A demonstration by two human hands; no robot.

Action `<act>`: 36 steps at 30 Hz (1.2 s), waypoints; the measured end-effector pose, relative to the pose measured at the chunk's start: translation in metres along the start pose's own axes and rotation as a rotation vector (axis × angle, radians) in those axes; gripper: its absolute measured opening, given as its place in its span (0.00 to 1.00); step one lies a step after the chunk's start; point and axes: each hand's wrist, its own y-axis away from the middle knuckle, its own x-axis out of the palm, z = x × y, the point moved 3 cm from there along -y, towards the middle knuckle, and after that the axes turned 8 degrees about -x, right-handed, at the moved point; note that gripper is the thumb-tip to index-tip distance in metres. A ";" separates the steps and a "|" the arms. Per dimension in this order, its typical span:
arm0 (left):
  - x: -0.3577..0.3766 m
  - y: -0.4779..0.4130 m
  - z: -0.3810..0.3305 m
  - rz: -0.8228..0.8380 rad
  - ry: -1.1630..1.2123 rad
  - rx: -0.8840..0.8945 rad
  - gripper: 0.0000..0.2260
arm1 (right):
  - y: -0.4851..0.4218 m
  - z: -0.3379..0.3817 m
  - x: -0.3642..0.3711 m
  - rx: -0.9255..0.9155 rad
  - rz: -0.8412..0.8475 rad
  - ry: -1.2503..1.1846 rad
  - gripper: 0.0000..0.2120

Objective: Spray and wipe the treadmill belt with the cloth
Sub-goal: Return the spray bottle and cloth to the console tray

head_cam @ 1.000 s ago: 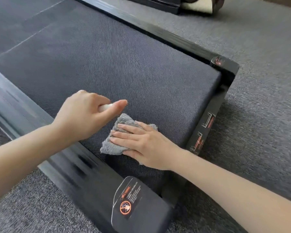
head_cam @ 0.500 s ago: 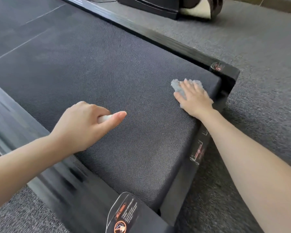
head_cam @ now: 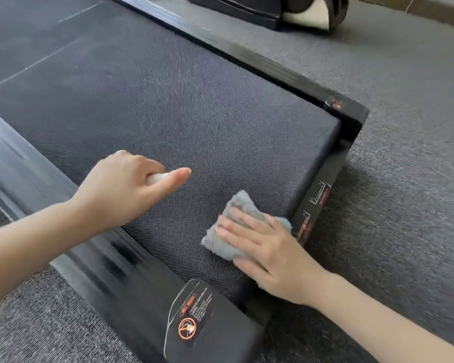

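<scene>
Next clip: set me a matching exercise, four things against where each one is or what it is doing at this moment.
1 cloth
2 left hand
3 right hand
4 warning sticker

A on the near corner of the frame
B grips a white bottle
C grey, lying on the belt
D fingers straight, pressing down on fabric

Pairs: 1-C, 2-B, 3-D, 4-A

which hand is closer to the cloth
Right. The right hand lies flat on the cloth, at the belt's end. The left hand, gripping a white object, is apart from it, to its left.
</scene>
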 end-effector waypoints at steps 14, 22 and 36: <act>-0.004 0.004 -0.017 0.003 0.027 0.044 0.33 | -0.015 -0.021 -0.036 0.508 -0.411 -0.226 0.19; -0.005 0.005 -0.018 -0.008 0.102 0.031 0.33 | -0.041 -0.034 -0.046 0.649 0.052 -0.171 0.22; -0.017 0.001 -0.019 0.041 0.497 -0.115 0.40 | -0.051 -0.020 -0.072 0.611 -0.231 -0.284 0.07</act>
